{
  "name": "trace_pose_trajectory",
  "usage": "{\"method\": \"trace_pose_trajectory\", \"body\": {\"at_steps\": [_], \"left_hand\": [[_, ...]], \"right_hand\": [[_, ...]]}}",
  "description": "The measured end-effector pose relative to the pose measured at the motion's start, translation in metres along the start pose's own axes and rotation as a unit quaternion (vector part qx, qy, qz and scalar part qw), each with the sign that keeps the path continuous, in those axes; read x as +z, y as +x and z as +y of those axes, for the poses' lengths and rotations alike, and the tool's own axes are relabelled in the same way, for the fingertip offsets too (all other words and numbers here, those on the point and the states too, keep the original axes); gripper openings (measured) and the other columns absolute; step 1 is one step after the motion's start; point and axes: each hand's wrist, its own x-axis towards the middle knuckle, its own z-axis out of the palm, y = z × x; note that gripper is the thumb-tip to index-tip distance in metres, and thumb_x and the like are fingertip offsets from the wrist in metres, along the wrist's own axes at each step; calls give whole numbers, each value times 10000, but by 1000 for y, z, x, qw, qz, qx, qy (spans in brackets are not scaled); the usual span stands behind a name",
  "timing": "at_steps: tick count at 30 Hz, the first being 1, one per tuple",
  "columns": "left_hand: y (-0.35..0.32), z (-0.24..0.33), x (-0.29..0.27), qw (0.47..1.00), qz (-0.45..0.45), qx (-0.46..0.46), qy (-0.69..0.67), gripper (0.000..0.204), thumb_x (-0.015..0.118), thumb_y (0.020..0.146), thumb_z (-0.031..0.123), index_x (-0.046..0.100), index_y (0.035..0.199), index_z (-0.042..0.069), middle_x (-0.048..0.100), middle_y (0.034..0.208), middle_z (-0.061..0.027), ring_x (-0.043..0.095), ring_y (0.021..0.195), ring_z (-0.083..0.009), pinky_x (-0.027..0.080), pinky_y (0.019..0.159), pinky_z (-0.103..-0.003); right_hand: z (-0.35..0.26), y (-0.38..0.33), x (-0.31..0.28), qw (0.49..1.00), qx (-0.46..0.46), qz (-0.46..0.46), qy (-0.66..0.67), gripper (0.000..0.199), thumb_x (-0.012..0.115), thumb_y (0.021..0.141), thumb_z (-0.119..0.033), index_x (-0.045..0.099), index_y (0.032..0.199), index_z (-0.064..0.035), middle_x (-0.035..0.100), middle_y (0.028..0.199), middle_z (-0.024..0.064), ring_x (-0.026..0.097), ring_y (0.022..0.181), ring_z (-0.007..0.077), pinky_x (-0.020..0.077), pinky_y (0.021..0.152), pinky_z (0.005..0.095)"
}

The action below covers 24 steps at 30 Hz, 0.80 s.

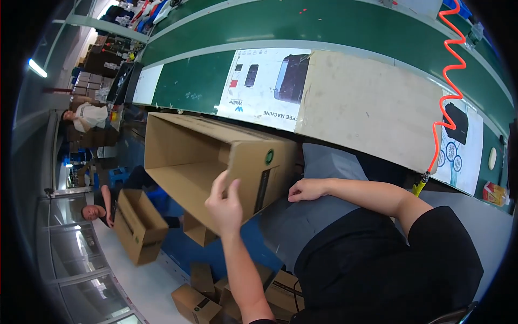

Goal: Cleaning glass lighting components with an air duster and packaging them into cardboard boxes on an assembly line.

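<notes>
A large brown cardboard box (186,162) is tilted beside the near edge of the bench, its open end facing left. My left hand (225,205) is at the rim of that opening, with the thumb and fingers on either side of the edge. Past the box's right end, my right hand (307,190) is curled closed over grey cloth, and nothing shows in it. Whether it touches the box I cannot tell.
A green bench (189,81) carries flattened printed cartons (264,86) and a plain board (372,102). A coiled red hose (453,67) hangs at right. Several boxes (197,305) lie on the floor. At left a co-worker (102,208) handles another open box (140,227).
</notes>
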Motion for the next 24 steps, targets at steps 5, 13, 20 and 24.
{"method": "trace_pose_trajectory", "body": {"at_steps": [5, 13, 20, 24], "left_hand": [[6, 5, 35, 976, 26, 98, 191, 196, 636, 860, 52, 665, 1049, 11, 704, 851, -150, 678, 741, -170, 499, 665, -277], [-9, 12, 46, 987, -20, 93, 127, 171, 635, 857, 90, 682, 1012, 35, 678, 814, -171, 665, 697, -319, 500, 620, -357], [-22, 10, 31, 997, 3, 50, 55, 199, 637, 869, 90, 673, 1047, 8, 697, 819, -156, 680, 684, -247, 494, 615, -327], [-38, 13, 38, 995, 5, 92, 50, 213, 620, 884, 41, 653, 1076, -44, 717, 848, -113, 642, 738, -102, 494, 668, -261]], "right_hand": [[3, 2, 2, 1000, 21, 5, 6, 367, 553, 947, -360, 658, 1075, -32, 685, 932, 72, 629, 895, 191, 480, 822, 325], [13, -6, 5, 998, 8, 51, 25, 370, 568, 929, -367, 672, 1027, -25, 689, 875, 86, 648, 825, 196, 497, 770, 334], [7, -8, 4, 998, -16, 59, -16, 363, 571, 922, -368, 682, 999, -32, 693, 860, 84, 652, 820, 188, 501, 766, 331], [3, -16, 2, 997, 4, 72, -30, 354, 570, 927, -352, 673, 1031, -29, 694, 867, 72, 649, 834, 190, 496, 789, 328]]}}
